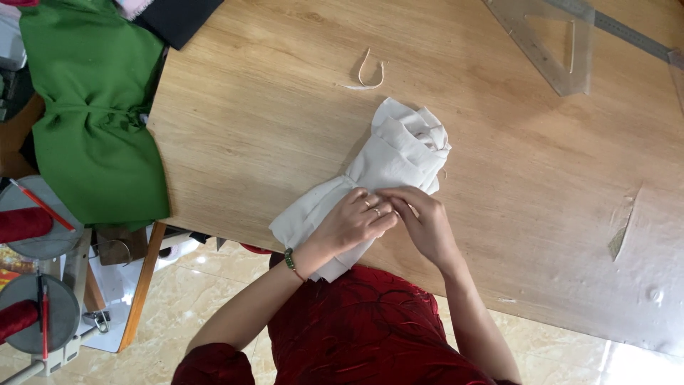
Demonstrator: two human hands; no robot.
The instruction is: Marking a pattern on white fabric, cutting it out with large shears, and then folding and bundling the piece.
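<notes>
The bunched white cloth [377, 178] is pinched by the fingers of the left hand [350, 221] and right hand [426, 222] at the tabletop [271, 114] edge; if that narrow pinch is loosened, the overhanging folds could be dragged floorward.

White cloth [388, 167], green garment [96, 114], light wooden table [285, 93] — dark red sleeves [214, 365].

A bundle of white cloth [388, 167] lies crumpled on a pale wooden surface [271, 107], stretched diagonally from the near edge toward the middle. Its far end bunches into thick, loosely stacked folds, while the near end fans out flatter and overhangs the surface's edge. The fabric is plain, off-white and unprinted, creased along its length. At its midsection it is gathered and pinched, narrowing the bundle there.
</notes>
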